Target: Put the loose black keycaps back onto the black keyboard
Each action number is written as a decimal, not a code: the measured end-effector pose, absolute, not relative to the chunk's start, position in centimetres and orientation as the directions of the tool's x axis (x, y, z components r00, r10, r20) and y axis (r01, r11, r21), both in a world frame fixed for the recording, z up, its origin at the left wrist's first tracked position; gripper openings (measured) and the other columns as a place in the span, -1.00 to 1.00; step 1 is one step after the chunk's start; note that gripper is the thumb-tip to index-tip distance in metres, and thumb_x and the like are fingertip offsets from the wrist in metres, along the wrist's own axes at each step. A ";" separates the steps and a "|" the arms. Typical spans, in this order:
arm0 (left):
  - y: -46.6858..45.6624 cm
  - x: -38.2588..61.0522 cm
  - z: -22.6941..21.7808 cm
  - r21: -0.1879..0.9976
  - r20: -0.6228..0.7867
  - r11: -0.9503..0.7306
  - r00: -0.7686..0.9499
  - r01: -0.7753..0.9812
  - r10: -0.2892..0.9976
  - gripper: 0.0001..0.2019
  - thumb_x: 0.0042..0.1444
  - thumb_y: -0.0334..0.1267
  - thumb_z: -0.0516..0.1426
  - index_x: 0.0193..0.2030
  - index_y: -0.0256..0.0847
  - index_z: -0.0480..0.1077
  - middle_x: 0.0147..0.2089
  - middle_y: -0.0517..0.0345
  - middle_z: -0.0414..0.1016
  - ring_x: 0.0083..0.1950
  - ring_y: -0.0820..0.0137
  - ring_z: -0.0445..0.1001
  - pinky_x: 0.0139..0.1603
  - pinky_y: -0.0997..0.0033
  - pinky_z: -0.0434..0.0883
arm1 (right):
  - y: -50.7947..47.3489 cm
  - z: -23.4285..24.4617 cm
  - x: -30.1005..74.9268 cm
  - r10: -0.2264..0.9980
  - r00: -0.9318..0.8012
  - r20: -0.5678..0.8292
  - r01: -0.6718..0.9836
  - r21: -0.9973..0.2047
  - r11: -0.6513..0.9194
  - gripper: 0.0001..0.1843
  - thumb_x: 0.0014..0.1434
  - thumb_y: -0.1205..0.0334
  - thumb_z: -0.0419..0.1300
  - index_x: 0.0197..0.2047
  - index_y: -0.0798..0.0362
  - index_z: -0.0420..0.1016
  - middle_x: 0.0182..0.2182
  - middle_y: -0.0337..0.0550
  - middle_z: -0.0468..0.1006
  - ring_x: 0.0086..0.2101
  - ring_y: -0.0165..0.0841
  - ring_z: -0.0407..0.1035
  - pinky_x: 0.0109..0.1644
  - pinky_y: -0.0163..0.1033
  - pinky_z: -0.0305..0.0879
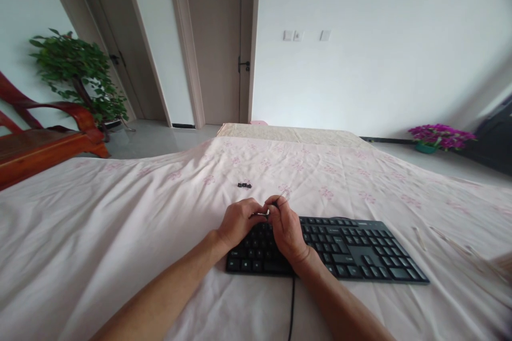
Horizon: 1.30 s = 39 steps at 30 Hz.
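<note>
A black keyboard (352,248) lies on a bed covered by a pale pink flowered sheet (120,213). Both my hands hover over its left end. My left hand (239,220) is curled, fingertips pinched on one end of a thin wire keycap puller (276,203). My right hand (287,229) is closed on the same tool, whose wire loop sticks up past my fingers. A few small black keycaps (244,185) lie loose on the sheet just beyond my hands.
The keyboard's cable (292,303) runs toward me over the sheet. A red wooden chair (36,144) and a potted green plant (76,72) stand at the left. A purple flower pot (438,137) sits on the floor at the right. Closed doors are behind.
</note>
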<state>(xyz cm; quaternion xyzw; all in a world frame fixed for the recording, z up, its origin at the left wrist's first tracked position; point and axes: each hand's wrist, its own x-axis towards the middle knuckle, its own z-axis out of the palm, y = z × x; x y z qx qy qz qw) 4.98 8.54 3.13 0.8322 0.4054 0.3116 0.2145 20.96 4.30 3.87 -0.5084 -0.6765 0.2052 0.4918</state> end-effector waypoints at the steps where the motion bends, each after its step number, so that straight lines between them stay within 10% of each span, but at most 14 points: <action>1: 8.7 5.0 3.1 0.625 0.337 -0.568 0.472 0.535 0.815 -0.85 0.13 -0.13 0.18 -0.23 -0.07 0.53 -0.22 0.19 0.56 -0.13 0.34 0.49 -0.10 0.39 0.37 | 4.5 3.8 20.9 0.899 0.020 0.438 0.464 -0.800 0.380 -0.80 0.35 0.13 -0.09 -0.14 -0.02 0.30 -0.42 -0.25 0.49 -0.45 -0.39 0.36 -0.28 -0.26 0.27; 17: 10.7 4.8 2.8 0.815 0.175 -0.365 0.408 0.451 0.896 -0.79 0.10 -0.25 0.14 -0.17 -0.10 0.58 -0.16 0.18 0.63 -0.09 0.33 0.54 0.00 0.36 0.41 | 5.2 3.7 21.0 0.878 0.293 0.379 0.129 -0.925 0.356 -0.71 0.34 -0.01 -0.06 -0.11 0.01 0.31 -0.33 -0.21 0.50 -0.51 -0.46 0.26 -0.45 -0.33 0.27; 29: 17.9 5.8 4.3 0.227 0.371 -0.635 0.537 0.739 0.758 -0.84 0.11 -0.33 0.14 -0.25 -0.08 0.56 -0.20 0.11 0.59 -0.07 0.25 0.46 0.03 0.27 0.31 | 5.2 3.7 21.2 0.881 0.292 0.372 0.111 -0.928 0.355 -0.73 0.35 0.01 -0.06 -0.12 0.00 0.31 -0.33 -0.22 0.50 -0.51 -0.46 0.26 -0.41 -0.33 0.27; 39: 19.3 6.5 3.3 0.159 0.309 -0.641 0.579 0.751 0.754 -0.83 0.06 -0.35 0.13 -0.27 -0.09 0.56 -0.22 0.11 0.60 -0.09 0.25 0.45 0.03 0.23 0.27 | 5.2 3.8 21.3 0.884 0.287 0.369 0.103 -0.929 0.355 -0.75 0.35 0.04 -0.05 -0.12 0.00 0.32 -0.33 -0.22 0.51 -0.50 -0.46 0.26 -0.39 -0.33 0.27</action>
